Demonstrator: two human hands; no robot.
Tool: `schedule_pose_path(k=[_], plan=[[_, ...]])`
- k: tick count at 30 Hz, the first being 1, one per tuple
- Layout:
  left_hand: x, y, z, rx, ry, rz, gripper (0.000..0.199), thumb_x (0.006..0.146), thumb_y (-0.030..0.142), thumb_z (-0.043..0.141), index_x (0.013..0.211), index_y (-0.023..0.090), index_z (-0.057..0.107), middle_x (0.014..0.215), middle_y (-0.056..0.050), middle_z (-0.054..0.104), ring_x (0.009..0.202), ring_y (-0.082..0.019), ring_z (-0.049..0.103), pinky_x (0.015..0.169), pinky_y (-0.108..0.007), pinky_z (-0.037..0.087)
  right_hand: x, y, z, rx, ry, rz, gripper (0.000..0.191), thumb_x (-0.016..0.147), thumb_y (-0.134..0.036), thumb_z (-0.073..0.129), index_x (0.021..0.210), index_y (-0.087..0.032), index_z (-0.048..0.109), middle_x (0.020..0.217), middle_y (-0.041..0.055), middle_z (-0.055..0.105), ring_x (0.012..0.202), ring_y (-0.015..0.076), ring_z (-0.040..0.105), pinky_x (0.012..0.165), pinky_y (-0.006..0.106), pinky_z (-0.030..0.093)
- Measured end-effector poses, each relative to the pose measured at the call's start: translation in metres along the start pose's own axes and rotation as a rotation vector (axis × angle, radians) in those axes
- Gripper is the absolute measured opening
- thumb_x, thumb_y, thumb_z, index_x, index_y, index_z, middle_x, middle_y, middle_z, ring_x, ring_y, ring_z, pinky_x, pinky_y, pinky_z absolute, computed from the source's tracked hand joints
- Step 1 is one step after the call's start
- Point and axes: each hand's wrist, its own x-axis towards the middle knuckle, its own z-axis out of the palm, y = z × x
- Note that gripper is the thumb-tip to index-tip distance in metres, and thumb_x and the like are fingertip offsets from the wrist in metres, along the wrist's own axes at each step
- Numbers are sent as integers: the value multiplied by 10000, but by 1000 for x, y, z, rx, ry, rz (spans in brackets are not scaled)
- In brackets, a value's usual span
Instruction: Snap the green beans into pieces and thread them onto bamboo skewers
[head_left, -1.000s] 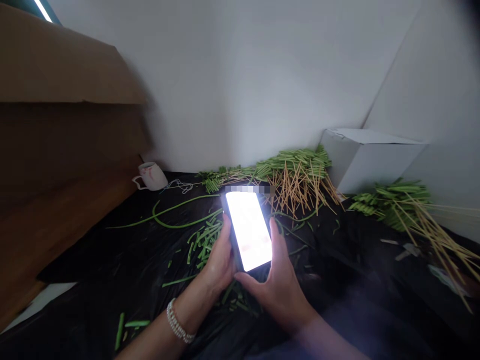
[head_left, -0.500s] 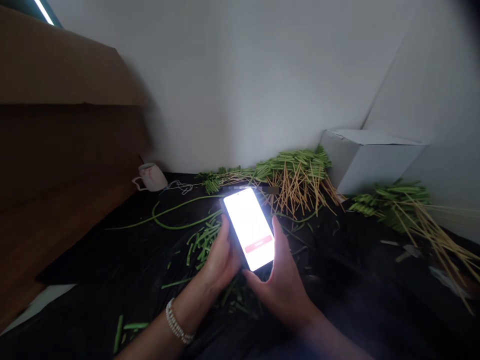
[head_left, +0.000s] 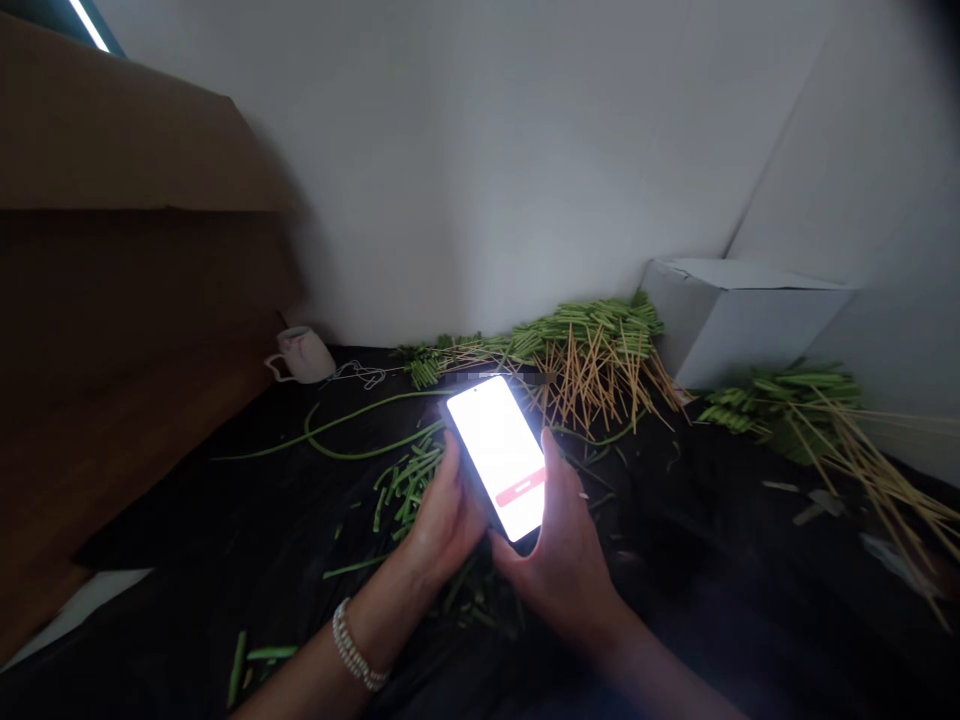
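A smartphone [head_left: 495,440] with a glaring white screen and a pink-red bar low on it is held tilted in front of me. My left hand [head_left: 446,520] wraps its left side, a beaded bracelet [head_left: 356,645] on that wrist. On the right side, my right hand [head_left: 562,550] grips the lower edge, its thumb along the screen's border. Below and left of the phone lie short cut green stem pieces [head_left: 409,485]. Behind it, a pile of green pieces on thin wooden skewers [head_left: 592,350] rests against the wall.
A black sheet [head_left: 247,530] covers the surface. At left stand a large cardboard box [head_left: 135,140] and a white mug [head_left: 304,355]. Long green stems [head_left: 352,455] curl nearby. To the right are a white box [head_left: 772,320] and another skewered bunch [head_left: 810,400].
My right hand has shifted slightly, its thumb a little lower and further over the screen's right edge. The phone stays in nearly the same place.
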Motion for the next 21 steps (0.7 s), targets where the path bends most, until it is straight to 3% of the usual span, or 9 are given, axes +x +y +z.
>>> schedule_pose_path(k=[5, 10, 21], plan=[[2, -1, -4, -15, -120, 23, 529, 984, 500, 378, 1353, 164, 554, 1306, -106, 643, 1307, -270, 506, 1109, -410, 383, 2, 4, -2, -64, 8, -25, 1024, 751, -242, 639, 1558, -185, 11, 1451, 191, 405, 1289, 361, 446, 1007, 530, 463], [2, -1, -5, 2, -140, 38, 516, 990, 488, 372, 1352, 171, 559, 1307, -101, 643, 1312, -262, 502, 1107, -396, 384, 5, 7, -2, -91, 13, -51, 1039, 771, -317, 658, 1557, -173, -7, 1439, 204, 420, 1275, 369, 456, 982, 544, 473], [2, -3, -3, -3, -200, 12, 445, 999, 445, 388, 1279, 179, 608, 1250, -78, 666, 1242, -234, 550, 1054, -369, 425, 7, 11, -9, -107, 70, -74, 1000, 736, -240, 629, 1552, -150, 58, 1313, 193, 495, 1160, 346, 512, 921, 511, 510]])
